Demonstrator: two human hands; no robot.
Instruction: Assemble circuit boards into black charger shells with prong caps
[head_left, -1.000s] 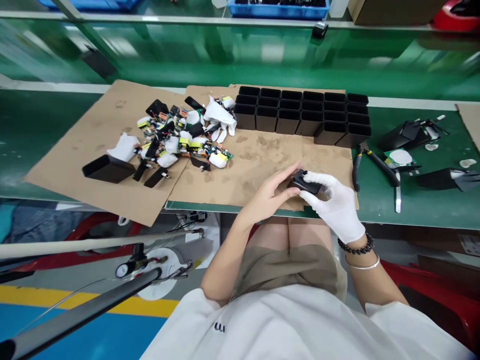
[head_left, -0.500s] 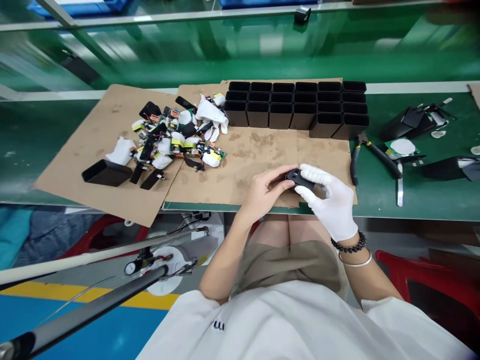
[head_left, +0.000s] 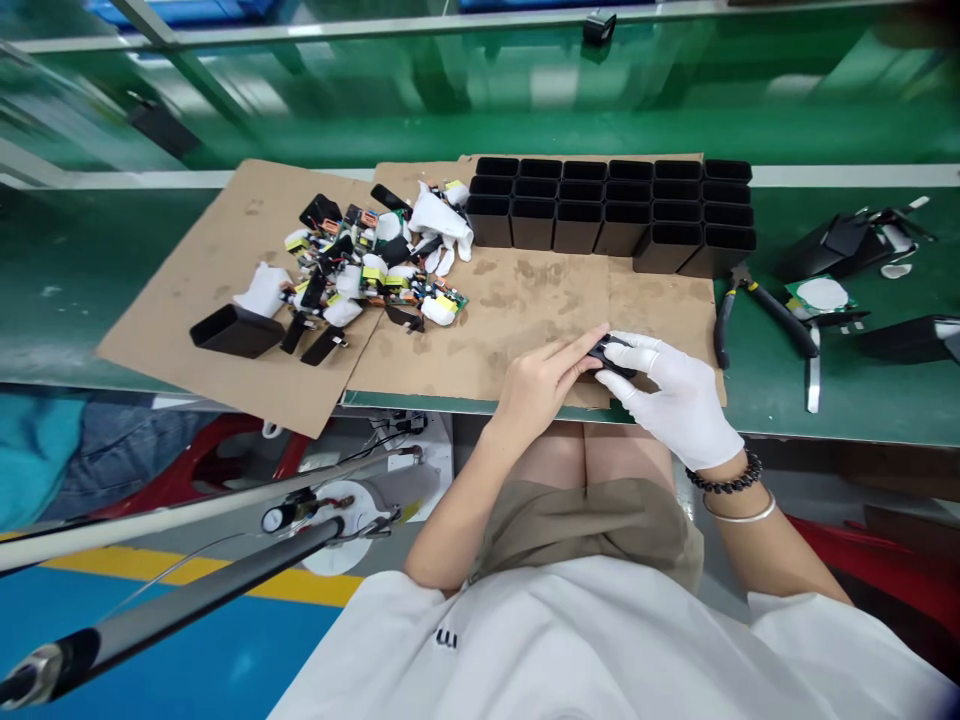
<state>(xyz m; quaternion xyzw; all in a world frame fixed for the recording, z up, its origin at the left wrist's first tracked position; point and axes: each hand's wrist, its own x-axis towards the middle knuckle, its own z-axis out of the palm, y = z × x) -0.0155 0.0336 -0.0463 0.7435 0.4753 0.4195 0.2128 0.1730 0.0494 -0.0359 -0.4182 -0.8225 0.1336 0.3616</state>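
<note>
Close to the table's front edge, a small black plastic part [head_left: 616, 352] is between my two hands. My bare left hand [head_left: 538, 385] grips its left end, with the fingers close together over it. From the right, my white-gloved right hand [head_left: 670, 400] pinches the same part between thumb and fingers. Much of the part is covered by the fingers, so its exact kind cannot be made out. Beyond my hands stand rows of open-topped black housings [head_left: 577, 228], upright and side by side on the cardboard [head_left: 517, 320].
Left lies a heap of circuit boards [head_left: 367, 280] with white and yellow pieces, beside a tipped black housing [head_left: 236, 330]. Right are pliers [head_left: 769, 315], a round-topped board [head_left: 821, 295] and more black housings [head_left: 814, 245]. An air hose assembly [head_left: 225, 560] crosses lower left.
The view has shifted, so the table items appear farther right. My left fingers now lie straighter and closer together over the black part, which both hands still hold.
</note>
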